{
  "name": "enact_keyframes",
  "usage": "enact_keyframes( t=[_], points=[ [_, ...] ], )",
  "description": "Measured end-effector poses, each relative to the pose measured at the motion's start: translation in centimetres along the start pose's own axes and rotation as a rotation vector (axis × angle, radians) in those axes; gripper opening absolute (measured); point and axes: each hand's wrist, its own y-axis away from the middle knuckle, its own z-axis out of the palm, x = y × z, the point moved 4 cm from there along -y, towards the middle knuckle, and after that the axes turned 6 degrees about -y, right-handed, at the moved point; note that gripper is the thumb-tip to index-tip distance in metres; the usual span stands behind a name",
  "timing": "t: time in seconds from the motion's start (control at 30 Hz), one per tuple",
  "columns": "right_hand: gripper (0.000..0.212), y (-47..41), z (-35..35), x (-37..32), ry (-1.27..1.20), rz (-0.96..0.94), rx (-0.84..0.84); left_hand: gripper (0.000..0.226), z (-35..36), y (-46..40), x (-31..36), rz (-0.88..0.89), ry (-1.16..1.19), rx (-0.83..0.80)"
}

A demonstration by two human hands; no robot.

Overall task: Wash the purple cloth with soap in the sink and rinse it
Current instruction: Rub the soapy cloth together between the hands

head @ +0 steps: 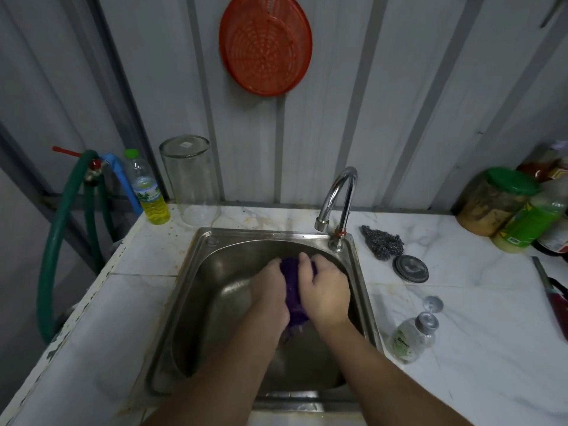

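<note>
The purple cloth (292, 287) is bunched up between both my hands, low inside the steel sink (196, 302). My left hand (270, 290) grips its left side and my right hand (324, 290) wraps its right side; most of the cloth is hidden by my fingers. A strip of it shows between the hands and a bit hangs below them. The chrome faucet (336, 198) arches over the sink's back right corner, and no water stream is visible. A clear pump soap bottle (413, 335) lies on the counter right of the sink.
A bottle of yellow liquid (150, 195) and an upturned clear jar (190, 176) stand at the back left. A steel scourer (384, 241) and a drain cover (410, 269) lie right of the faucet. Jars (498, 201) crowd the far right. A green hose (55, 241) hangs left.
</note>
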Motion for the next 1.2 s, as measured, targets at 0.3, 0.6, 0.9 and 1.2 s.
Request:
enact_keyframes(
  t=[0.3, 0.6, 0.9, 1.2],
  points=[
    [0.043, 0.3, 1.5, 0.5, -0.088, 0.05, -0.02, 0.022, 0.7, -1.1, 0.0, 0.019, -0.08, -0.094],
    [0.046, 2.1, 0.9, 0.7, -0.181, -0.011, -0.052, 0.037, 0.0, -0.5, -0.2, 0.015, -0.082, -0.094],
    [0.046, 0.2, 1.6, -0.6, -0.126, 0.101, 0.022, 0.039, 0.1, 0.0, -0.2, 0.047, -0.111, -0.179],
    [0.045, 5.4, 3.0, -2.0, -0.073, -0.118, 0.033, 0.039, -2.4, -2.5, -0.2, -0.003, -0.134, -0.143]
  ],
)
